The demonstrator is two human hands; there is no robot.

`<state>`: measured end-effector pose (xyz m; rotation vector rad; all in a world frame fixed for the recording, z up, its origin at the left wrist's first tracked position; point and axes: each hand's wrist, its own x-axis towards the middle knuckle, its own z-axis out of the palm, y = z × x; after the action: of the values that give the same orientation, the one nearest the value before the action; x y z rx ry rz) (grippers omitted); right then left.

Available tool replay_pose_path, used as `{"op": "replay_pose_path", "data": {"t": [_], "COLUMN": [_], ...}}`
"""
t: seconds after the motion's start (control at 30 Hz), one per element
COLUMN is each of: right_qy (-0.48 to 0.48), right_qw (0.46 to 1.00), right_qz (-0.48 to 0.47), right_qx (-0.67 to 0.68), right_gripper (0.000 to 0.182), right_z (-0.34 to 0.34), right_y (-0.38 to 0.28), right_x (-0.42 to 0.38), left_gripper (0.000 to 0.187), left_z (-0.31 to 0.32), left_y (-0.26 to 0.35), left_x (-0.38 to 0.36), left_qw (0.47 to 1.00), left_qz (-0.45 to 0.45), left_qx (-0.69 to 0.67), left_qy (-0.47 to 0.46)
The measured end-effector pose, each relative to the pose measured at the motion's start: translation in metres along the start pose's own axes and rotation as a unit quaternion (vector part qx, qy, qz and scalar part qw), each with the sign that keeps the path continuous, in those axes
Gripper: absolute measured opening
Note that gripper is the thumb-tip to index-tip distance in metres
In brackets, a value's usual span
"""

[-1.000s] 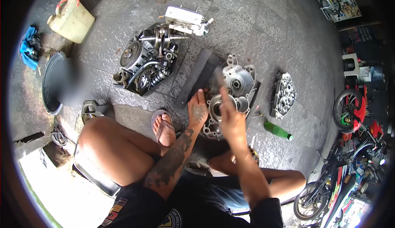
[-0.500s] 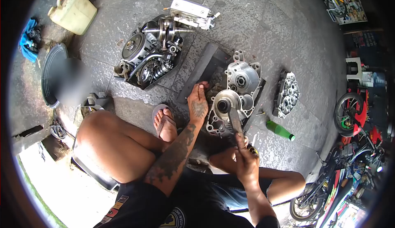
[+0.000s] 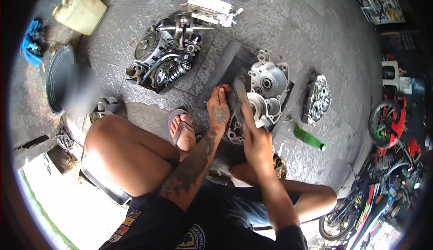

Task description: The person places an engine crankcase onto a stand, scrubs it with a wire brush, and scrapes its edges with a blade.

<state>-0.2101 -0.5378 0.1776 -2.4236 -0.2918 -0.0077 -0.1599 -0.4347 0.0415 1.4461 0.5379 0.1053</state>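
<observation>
A silvery engine casing [image 3: 269, 79] lies on the floor in front of me, with round openings and a ring-shaped part in its lower half. My right hand [image 3: 258, 150] is wrapped round a hammer-like tool [image 3: 243, 97], whose blurred shaft and head pass over the casing's left side. At the casing's left edge rests my left hand [image 3: 218, 106], fingers together; whatever they grip is hidden. A dark rectangular tray or frame [image 3: 215, 79] lies beside and partly under the casing.
A tray of engine parts [image 3: 164, 60] stands at upper left, near a metal block [image 3: 209, 7]. Right of the casing are another metal casting [image 3: 319, 100] and a green bottle [image 3: 309, 139]. A jerrycan [image 3: 82, 11], a black basin [image 3: 58, 81] and motorcycles [image 3: 383, 123] lie farther out.
My right hand has moved up and left, and the tool has swung from the ring-shaped part to the casing's left side. My left hand has shifted slightly. The view has tilted a little.
</observation>
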Motion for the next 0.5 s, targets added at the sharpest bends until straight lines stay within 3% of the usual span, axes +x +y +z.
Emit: {"op": "replay_pose_path", "data": {"t": [0.03,0.07,0.13,0.23,0.3,0.4,0.43,0.5], "right_qy": [-0.095,-0.063,-0.047,-0.045,-0.052,-0.068,-0.05,-0.037], "right_qw": [0.986,0.994,0.998,0.999,0.998,0.996,0.999,0.999], "right_qz": [0.137,0.078,0.048,-0.001,-0.008,0.049,0.006,0.01], "right_qx": [-0.021,-0.043,-0.004,0.007,-0.033,-0.004,-0.005,0.018], "right_gripper": [0.047,0.042,0.043,0.05,0.052,0.053,0.053,0.053], "right_z": [-0.003,0.0,-0.015,-0.038,-0.019,-0.001,0.003,-0.004], "right_y": [-0.01,-0.004,-0.006,-0.013,-0.01,0.004,0.01,0.001], "right_x": [0.03,0.053,0.055,0.007,-0.008,0.047,0.047,0.01], "left_gripper": [0.034,0.032,0.032,0.031,0.031,0.032,0.032,0.032], "left_z": [0.0,-0.003,0.0,0.004,-0.002,-0.003,-0.005,0.003], "left_y": [0.006,0.009,0.006,-0.002,0.006,0.013,0.012,0.012], "left_x": [0.001,0.001,0.003,0.004,-0.001,0.001,-0.004,0.005], "left_qw": [1.0,0.998,0.998,0.998,0.998,0.997,0.996,0.994], "left_qz": [0.027,0.054,0.051,0.051,0.043,0.045,0.055,0.078], "left_qx": [0.012,0.027,0.033,0.017,0.028,0.046,0.061,0.061], "left_qy": [0.008,0.017,0.019,0.045,0.045,0.038,0.036,0.041]}}
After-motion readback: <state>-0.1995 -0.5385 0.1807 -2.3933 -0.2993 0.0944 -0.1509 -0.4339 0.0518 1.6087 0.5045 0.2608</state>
